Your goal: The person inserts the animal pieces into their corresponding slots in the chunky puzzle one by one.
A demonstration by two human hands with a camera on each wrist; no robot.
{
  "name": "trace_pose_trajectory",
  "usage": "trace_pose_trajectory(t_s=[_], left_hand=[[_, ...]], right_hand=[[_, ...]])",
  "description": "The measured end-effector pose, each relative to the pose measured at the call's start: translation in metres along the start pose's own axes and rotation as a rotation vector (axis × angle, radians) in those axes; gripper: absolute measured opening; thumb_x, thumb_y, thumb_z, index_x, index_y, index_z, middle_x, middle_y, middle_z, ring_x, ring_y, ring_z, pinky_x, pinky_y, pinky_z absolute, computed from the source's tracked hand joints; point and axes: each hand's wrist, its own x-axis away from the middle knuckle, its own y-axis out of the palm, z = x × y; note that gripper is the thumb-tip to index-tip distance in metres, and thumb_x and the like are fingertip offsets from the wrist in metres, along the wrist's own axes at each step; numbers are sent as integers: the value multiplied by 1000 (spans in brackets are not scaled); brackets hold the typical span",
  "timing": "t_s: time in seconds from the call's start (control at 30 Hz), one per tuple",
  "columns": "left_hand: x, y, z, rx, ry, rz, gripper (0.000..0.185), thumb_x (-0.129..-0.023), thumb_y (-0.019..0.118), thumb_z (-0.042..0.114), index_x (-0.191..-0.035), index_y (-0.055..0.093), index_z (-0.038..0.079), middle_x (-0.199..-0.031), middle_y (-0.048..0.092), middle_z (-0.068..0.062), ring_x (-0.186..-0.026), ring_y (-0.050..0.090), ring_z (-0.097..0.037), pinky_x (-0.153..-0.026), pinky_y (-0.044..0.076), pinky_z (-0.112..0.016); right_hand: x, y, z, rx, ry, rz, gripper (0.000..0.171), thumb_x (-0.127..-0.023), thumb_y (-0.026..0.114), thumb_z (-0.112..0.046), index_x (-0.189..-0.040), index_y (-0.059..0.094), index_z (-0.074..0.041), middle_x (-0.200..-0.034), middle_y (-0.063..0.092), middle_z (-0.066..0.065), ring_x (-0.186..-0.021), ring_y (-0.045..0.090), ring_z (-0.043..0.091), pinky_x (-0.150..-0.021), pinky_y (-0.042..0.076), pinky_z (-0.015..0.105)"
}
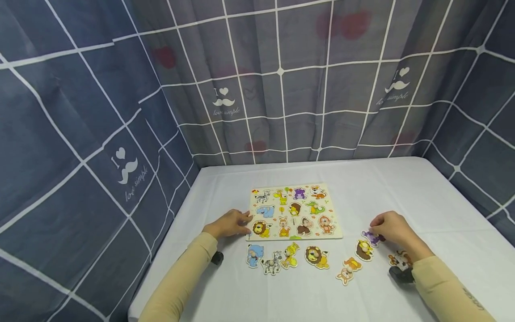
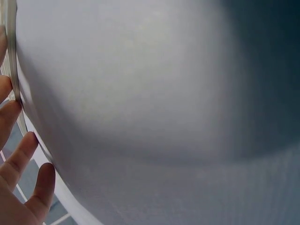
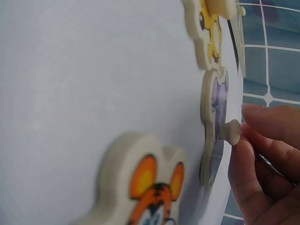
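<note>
A wooden animal puzzle board (image 1: 335,223) lies in the middle of the white table. My left hand (image 1: 244,222) rests with relaxed fingers (image 2: 19,157) against the board's left edge (image 2: 13,56). My right hand (image 1: 375,227) is right of the board, and its thumb and fingertips (image 3: 265,126) pinch the small knob (image 3: 231,131) of a purple animal piece (image 1: 371,237) that lies flat on the cloth. In the right wrist view the purple piece (image 3: 213,117) sits between a tiger piece (image 3: 145,187) and a yellow piece (image 3: 208,28).
Loose pieces lie in front of the board: elephant (image 1: 254,256), zebra (image 1: 272,263), giraffe (image 1: 291,256), lion (image 1: 316,257), a yellow-brown animal (image 1: 364,249), an orange animal (image 1: 348,270), tiger (image 1: 398,259). Grey checked curtains (image 1: 281,89) close off the back and sides.
</note>
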Motion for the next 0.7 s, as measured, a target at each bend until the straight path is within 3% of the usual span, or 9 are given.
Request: trace_pose_trajectory(t_s=[0.7], left_hand=[[1, 0, -2, 22, -1, 5, 61, -83, 80, 34, -137, 60, 13, -154, 44, 1, -133, 49, -30, -116, 37, -47]], right_hand=[[8, 2, 2, 54, 53, 19, 12, -83, 72, -12, -79, 70, -1, -70, 65, 4, -67, 56, 18, -57, 44, 29]])
